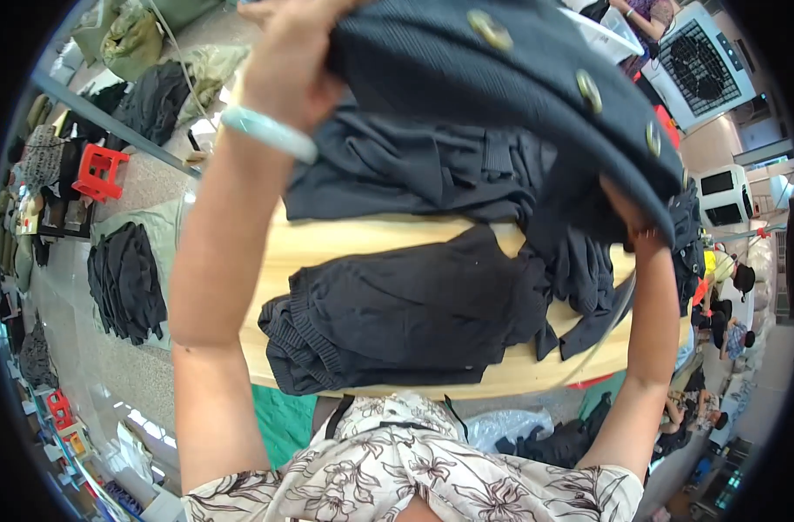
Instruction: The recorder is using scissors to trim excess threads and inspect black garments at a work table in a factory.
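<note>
A dark navy knit cardigan [466,87] with gold-coloured buttons along its edge is held up above the table, stretched between my hands. My left hand [297,65] grips its left end near the top of the view, the fingers partly hidden; a pale green bangle circles that wrist. At the cardigan's right end my right hand [627,211] holds the fabric from underneath, mostly covered by it. Below lies a dark knit garment [405,304] with ribbed edges, laid roughly flat on the light wooden table [284,239]. Behind it is another dark garment [388,165], crumpled.
More dark knitwear [579,278] lies bunched at the table's right side. On the floor to the left are a dark garment pile [129,283] and a red stool [99,171]. A metal rail [110,122] crosses the far left. Other people work at the right.
</note>
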Demonstrator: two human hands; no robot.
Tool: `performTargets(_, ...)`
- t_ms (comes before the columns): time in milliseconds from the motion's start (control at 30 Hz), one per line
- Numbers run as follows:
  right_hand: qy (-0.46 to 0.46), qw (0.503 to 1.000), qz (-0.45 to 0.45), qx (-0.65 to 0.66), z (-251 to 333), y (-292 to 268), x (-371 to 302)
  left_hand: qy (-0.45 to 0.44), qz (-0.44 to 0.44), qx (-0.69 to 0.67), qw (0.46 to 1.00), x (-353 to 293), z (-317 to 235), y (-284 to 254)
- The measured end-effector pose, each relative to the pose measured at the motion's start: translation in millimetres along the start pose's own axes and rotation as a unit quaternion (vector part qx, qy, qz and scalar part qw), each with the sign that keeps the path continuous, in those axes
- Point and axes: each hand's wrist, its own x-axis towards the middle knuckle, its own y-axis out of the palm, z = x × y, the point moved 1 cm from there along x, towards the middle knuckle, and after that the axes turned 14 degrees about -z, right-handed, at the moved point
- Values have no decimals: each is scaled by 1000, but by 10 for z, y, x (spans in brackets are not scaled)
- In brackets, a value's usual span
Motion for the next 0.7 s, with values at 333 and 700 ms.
performTargets(333, 144, 941, 270, -145, 1082, 950, -564, 27, -285, 450, 846, 575, 1062, -2684)
performTargets(700, 348, 901, 259, -30, 1207, 1101, -1415, -138, -77, 599, 785, -2156, 1977, -3106)
